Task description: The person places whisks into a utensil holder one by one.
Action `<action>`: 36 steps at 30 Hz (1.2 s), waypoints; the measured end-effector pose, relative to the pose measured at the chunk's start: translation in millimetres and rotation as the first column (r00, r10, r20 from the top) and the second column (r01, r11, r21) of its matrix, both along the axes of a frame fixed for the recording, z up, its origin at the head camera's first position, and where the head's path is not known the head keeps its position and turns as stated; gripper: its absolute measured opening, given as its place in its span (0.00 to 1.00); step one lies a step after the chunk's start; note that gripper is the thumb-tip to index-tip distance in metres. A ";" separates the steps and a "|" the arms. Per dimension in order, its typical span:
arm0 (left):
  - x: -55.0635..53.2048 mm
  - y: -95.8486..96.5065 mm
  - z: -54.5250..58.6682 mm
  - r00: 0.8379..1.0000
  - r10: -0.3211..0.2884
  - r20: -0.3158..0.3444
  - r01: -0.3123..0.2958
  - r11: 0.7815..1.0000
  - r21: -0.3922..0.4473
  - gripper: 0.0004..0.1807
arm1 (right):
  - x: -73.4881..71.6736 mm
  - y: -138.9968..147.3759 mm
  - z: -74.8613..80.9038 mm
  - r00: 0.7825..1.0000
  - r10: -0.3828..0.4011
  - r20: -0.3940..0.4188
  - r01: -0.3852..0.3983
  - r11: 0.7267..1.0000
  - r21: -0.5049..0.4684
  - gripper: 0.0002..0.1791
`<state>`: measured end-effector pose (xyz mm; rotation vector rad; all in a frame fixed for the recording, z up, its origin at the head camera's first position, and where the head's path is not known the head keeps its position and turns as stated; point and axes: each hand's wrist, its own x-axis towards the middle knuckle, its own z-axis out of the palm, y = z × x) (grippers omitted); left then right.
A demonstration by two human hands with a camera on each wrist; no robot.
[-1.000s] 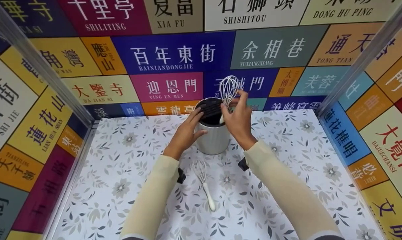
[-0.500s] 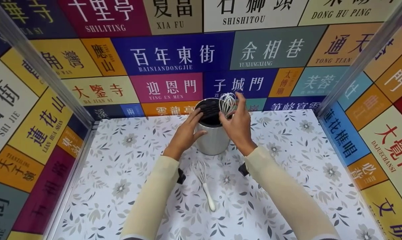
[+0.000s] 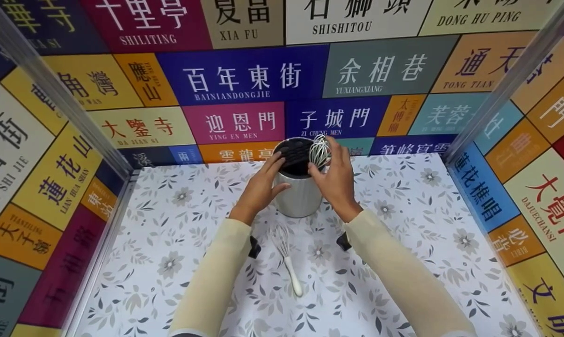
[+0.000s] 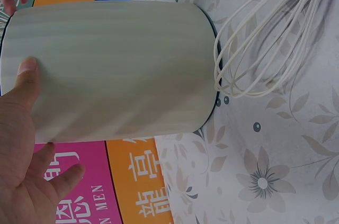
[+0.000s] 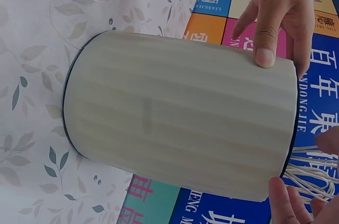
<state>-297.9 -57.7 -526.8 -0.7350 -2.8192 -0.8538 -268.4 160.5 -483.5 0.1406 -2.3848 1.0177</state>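
A pale cylindrical utensil holder (image 3: 299,199) with a black inside stands upright near the back wall. My left hand (image 3: 259,187) grips its left side, thumb on the outer wall and fingers over the rim. At the right of the opening, my right hand (image 3: 336,175) holds a whisk (image 3: 319,152) by its wire head between thumb and fingers. The wires stick out above the rim; the handle is hidden inside. A second whisk with a white handle (image 3: 292,277) lies on the table in front, its wire head towards the holder. Its wires (image 4: 238,95) also show in the left wrist view.
A flowered white tabletop (image 3: 169,224) spreads around the holder. Behind it rises a wall of colourful sign panels (image 3: 242,75), with more panels on both sides. Clear vertical posts (image 3: 502,89) stand at the back corners.
The right hand has lowered the whisk into the holder, so its wire head now sits down at the rim. The left hand and the whisk on the table have stayed put.
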 end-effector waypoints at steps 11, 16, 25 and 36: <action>0.4 -0.4 0.4 1.000 0.000 0.008 0.000 1.000 0.009 0.41 | 6.8 2.7 -1.4 0.998 0.029 0.049 -0.027 0.999 -0.047 0.46; 0.3 -0.2 0.1 1.000 0.002 0.009 -0.002 1.000 0.012 0.41 | 18.5 6.1 -0.6 0.999 0.039 0.025 -0.037 0.996 -0.085 0.47; 0.7 0.4 -1.3 1.000 -0.003 0.002 0.003 1.000 0.021 0.41 | 52.0 8.3 -16.4 0.998 0.048 0.042 -0.040 0.984 -0.172 0.45; 0.8 0.7 1.1 1.000 -0.003 0.020 0.002 1.000 0.016 0.41 | 93.4 -12.9 -71.0 0.960 0.143 0.243 -0.109 0.983 -0.147 0.48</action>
